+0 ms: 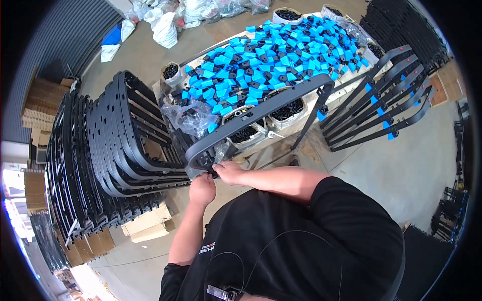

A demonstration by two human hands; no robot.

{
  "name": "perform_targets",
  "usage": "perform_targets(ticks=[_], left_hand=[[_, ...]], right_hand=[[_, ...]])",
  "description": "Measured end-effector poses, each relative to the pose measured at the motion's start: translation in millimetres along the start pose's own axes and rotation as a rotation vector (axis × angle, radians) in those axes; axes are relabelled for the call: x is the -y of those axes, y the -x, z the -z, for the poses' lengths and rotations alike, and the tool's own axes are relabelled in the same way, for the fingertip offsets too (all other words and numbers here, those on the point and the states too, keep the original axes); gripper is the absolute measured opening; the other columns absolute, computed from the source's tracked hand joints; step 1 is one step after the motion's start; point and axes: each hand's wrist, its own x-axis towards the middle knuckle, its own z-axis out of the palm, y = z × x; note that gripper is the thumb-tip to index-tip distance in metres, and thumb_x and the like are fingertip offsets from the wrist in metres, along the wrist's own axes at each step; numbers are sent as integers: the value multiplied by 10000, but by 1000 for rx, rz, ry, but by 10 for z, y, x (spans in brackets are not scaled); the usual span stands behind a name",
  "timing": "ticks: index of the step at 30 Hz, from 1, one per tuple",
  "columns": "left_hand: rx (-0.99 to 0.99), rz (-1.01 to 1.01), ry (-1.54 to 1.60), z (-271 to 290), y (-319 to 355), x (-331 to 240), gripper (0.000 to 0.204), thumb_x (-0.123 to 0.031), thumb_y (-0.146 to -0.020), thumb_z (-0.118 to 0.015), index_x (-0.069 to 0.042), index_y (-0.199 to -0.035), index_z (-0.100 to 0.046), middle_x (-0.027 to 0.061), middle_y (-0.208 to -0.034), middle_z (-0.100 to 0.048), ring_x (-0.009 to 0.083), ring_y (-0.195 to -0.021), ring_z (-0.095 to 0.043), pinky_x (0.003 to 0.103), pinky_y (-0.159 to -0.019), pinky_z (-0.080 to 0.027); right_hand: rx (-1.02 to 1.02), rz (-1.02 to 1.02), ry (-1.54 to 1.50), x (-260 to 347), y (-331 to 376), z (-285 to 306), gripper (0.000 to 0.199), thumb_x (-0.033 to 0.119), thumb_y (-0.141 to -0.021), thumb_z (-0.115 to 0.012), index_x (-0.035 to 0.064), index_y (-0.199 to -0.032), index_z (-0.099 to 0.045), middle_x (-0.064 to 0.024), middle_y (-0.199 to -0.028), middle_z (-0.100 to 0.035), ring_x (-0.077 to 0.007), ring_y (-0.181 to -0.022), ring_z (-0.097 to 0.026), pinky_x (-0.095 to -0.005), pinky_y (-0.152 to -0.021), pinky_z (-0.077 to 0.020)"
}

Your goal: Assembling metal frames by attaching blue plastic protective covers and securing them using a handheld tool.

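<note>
A black metal frame with rounded corners stands before me, its top bar slanting from near left to far right. At its near left corner my two hands are close together. My left hand is closed just below the corner, its fingertips against something small and dark. My right hand reaches in from the right, thumb and fingers pinched at the same spot. What they hold is too small and too hidden to name. A clear plastic bag lies just beyond the corner.
A pile of blue and black plastic pieces covers the table beyond. Sacks of small black parts stand around it; a wrench rests near one. Stacked black frames crowd the left; more frames with blue pieces stand right.
</note>
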Motion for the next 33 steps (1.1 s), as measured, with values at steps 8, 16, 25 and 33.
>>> perform_targets(ticks=[8,16,25,33], left_hand=[[11,24,-32,-24,-26,-35,289,-222,-1004,-504,12,-912,-647,280,-885,-683,474,-876,-652,541,-811,-514],[-9,18,-24,-88,12,48,293,-221,-1010,-499,14,-936,-658,288,-914,-682,478,-898,-649,540,-819,-512],[-35,71,16,-56,16,13,300,-227,-1011,-513,24,-959,-669,274,-933,-689,460,-914,-657,509,-841,-520],[-266,218,212,49,414,-637,331,-269,-992,-613,12,-1157,-671,187,-955,-730,293,-919,-710,398,-821,-559]], right_hand=[[-159,71,46,-143,-136,-158,449,354,-1027,-469,-56,-1042,-654,-289,-1032,-675,-457,-1003,-642,-519,-878,-483],[-536,326,307,30,0,544,299,302,-900,-642,5,-933,-634,-238,-1030,-659,-430,-954,-643,-529,-854,-510],[-561,22,702,-376,79,1558,418,275,-942,-619,-37,-1202,-520,-248,-1043,-637,-459,-957,-656,-540,-839,-537],[-507,136,624,-152,856,1542,326,318,-1010,-545,7,-1100,-513,-219,-863,-688,-438,-797,-683,-553,-733,-544]])
